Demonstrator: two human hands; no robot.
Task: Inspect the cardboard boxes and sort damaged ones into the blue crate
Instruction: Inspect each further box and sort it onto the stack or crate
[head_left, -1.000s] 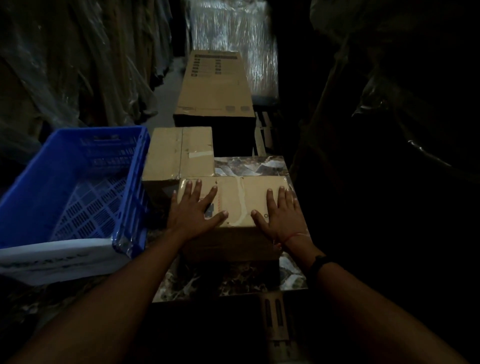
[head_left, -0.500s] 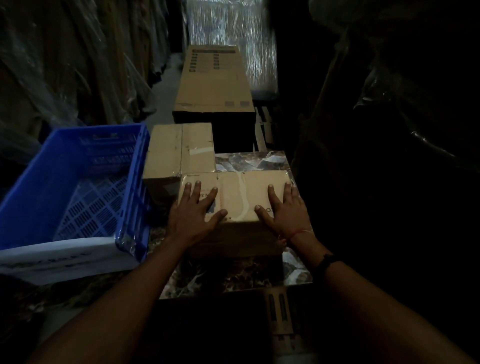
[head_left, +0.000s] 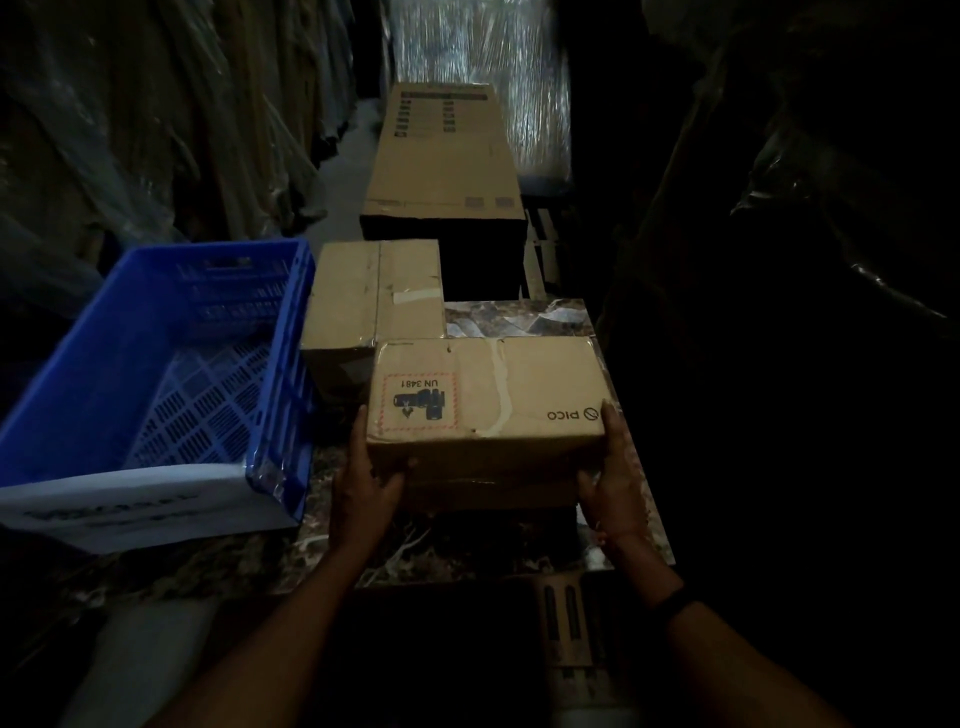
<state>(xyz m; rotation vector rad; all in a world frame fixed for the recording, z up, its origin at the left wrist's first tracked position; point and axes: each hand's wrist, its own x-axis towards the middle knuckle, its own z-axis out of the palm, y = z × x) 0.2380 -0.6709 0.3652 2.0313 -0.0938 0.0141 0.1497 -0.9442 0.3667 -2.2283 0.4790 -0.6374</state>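
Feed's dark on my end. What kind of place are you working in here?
Likely a dim warehouse or stockroom aisle: a stretch-wrapped stack stands at the far end, plastic-covered goods line the left, and a long cardboard carton lies beyond a blue crate.

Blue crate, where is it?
Head view, left side: the blue crate stands beside the rear cardboard box, left of the PICO box that the left hand grips.

Looks like a dim storage warehouse. Plastic-wrapped stacks fill the left of the frame. A long carton sits top centre.
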